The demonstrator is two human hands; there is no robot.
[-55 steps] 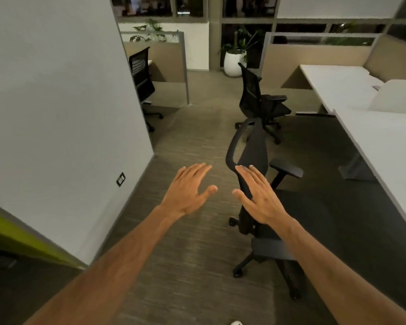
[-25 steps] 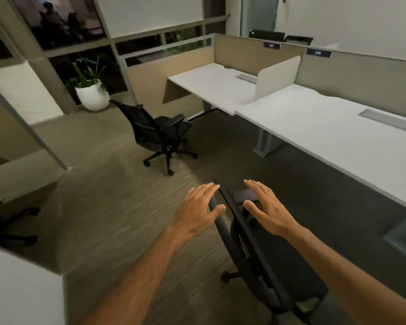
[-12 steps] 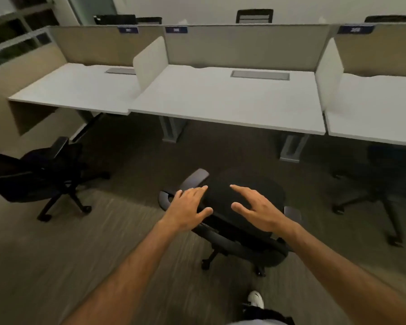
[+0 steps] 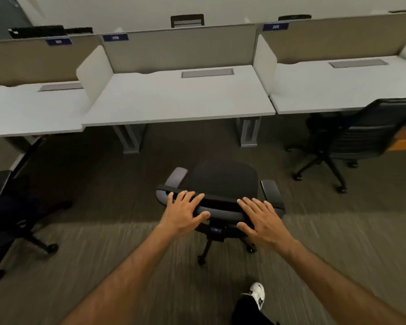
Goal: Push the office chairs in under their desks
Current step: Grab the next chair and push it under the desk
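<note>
A black office chair (image 4: 223, 181) stands on the carpet in front of the middle white desk (image 4: 178, 99), its seat facing the desk and well short of the desk's edge. My left hand (image 4: 183, 213) lies flat on the left part of the backrest's top rim, fingers spread. Over the right part of the same rim my right hand (image 4: 260, 219) rests the same way, fingers apart. Neither hand curls around the rim.
A second black chair (image 4: 352, 139) stands at the right desk (image 4: 338, 87), partly under it. A third chair (image 4: 12, 207) sits out on the floor at the left, near the left desk (image 4: 31, 111). Low dividers separate the desks. My white shoe (image 4: 257, 293) is at the bottom.
The view has swung from the aisle to face the desks head-on. The chair has turned with its back toward me, and both hands have come down flat onto the backrest's top.
</note>
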